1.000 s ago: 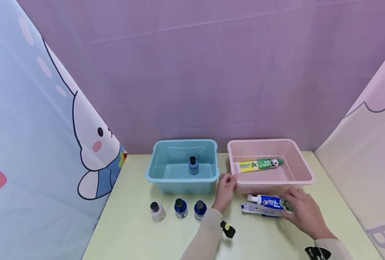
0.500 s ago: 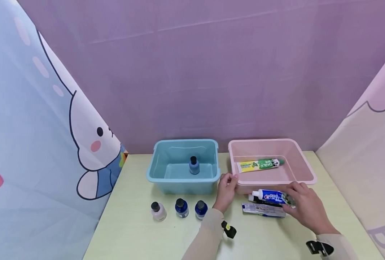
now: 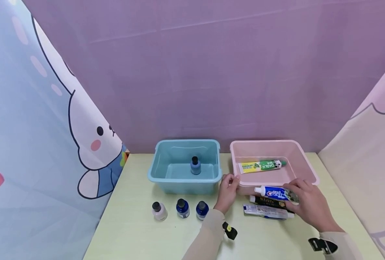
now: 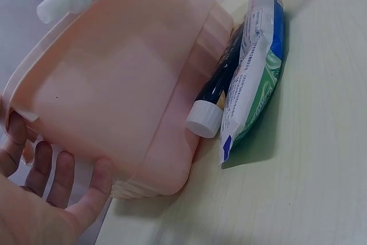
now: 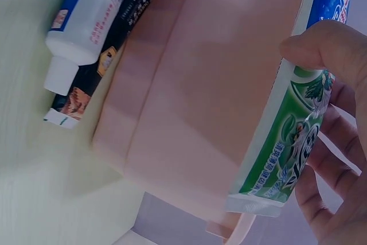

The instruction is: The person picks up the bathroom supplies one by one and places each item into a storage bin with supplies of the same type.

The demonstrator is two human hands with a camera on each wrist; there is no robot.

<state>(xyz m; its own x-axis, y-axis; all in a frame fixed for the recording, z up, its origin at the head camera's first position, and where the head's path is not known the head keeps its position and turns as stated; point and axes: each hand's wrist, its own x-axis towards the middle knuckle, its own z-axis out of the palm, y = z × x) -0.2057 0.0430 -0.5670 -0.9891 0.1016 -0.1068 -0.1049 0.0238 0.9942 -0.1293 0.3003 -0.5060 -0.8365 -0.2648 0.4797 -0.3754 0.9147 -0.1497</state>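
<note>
My right hand (image 3: 310, 206) pinches a blue, white and green toothpaste tube (image 3: 276, 193) between thumb and fingers. The tube is raised, level with the front rim of a pink plastic bin (image 3: 273, 143), its white cap pointing left. With its fingers at the rim, my left hand (image 3: 227, 191) holds the bin's front left corner. A yellow and green toothpaste tube (image 3: 262, 166) lies inside this bin. On the table before it lie a black toothpaste tube (image 4: 221, 81) with a white cap and a white, blue and green one (image 4: 252, 67), side by side.
Left of the pink bin stands a blue bin (image 3: 184, 186) with a dark-capped blue bottle (image 3: 195, 167) inside. In front of it are a pale pink bottle (image 3: 160, 213) and two dark blue bottles (image 3: 183, 209). A purple cloth (image 3: 192, 72) hangs behind the table.
My right hand has lifted the toothpaste tube off the others and moved it up towards the pink bin's rim, uncovering the black tube. My left hand stays at the bin's corner.
</note>
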